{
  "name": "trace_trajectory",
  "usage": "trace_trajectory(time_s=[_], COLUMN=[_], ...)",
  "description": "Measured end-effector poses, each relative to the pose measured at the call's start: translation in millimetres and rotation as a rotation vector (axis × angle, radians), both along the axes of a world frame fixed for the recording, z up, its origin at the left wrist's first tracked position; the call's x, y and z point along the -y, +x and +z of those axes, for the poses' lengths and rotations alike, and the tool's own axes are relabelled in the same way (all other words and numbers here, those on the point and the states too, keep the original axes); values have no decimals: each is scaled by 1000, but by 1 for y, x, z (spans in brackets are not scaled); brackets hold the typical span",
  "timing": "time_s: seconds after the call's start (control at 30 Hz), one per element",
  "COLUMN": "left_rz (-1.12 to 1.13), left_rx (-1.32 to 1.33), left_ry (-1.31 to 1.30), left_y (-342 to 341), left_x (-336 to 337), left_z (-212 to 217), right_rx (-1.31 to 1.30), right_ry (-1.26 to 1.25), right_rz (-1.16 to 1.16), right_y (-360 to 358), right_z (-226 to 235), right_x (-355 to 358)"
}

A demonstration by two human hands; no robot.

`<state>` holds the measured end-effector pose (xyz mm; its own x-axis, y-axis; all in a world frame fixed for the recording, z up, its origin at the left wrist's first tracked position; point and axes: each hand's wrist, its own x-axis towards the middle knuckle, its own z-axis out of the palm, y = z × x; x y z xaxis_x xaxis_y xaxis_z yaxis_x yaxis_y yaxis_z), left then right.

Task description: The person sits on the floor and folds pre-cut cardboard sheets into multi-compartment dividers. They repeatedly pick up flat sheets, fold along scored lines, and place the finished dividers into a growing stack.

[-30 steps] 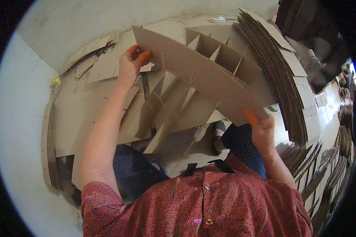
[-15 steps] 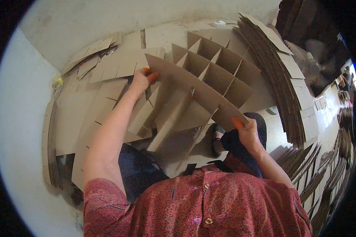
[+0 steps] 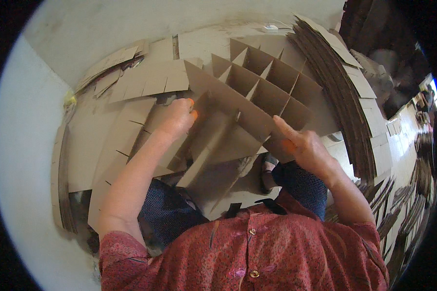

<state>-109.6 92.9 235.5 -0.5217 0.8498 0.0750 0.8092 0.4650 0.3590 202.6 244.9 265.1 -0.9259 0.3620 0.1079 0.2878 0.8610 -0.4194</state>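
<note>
A slotted cardboard strip (image 3: 228,99) stands on edge, slanting from upper left to lower right across the near side of a cardboard divider grid (image 3: 272,72). My right hand (image 3: 308,148) grips the strip near its lower right end, the index finger stretched along its face. Below the strip's left end, my left hand (image 3: 177,121) is closed at the top of a crossing cardboard piece (image 3: 209,150); its fingertips are partly hidden. Orange covers show on fingers of both hands. Several crossing pieces run from the strip toward me, and slots show along it.
Flat slotted cardboard sheets (image 3: 150,80) lie at the far left. A tall curved stack of cardboard (image 3: 335,92) stands on the right, with more bundles (image 3: 398,213) behind my right arm. A white power strip (image 3: 270,29) lies by the back wall. My legs are under the grid's near side.
The strip has come down onto the crossing pieces. My left hand has moved down and right off its far end, and my right hand has slid up along it with the index finger extended.
</note>
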Motion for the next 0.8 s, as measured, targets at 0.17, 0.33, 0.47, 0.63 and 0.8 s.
trace_trajectory(time_s=[0.17, 0.33, 0.47, 0.63, 0.8], left_rz=[-54, 119, 206, 263, 253], left_rx=[254, 267, -414, -177, -76], left_ry=[-38, 287, 296, 114, 331], left_y=[8, -49, -98, -114, -81], left_x=[-5, -5, -7, -22, -15], left_z=[15, -9, -59, -52, 8], right_rx=[198, 1, -60, -42, -428], right_ry=[150, 230, 196, 211, 150], right_rz=[75, 13, -27, -37, -43], right_y=[-5, -10, -20, -27, -39], right_z=[-7, -28, -30, -25, -12], right_x=[-7, -28, -42, -46, -29])
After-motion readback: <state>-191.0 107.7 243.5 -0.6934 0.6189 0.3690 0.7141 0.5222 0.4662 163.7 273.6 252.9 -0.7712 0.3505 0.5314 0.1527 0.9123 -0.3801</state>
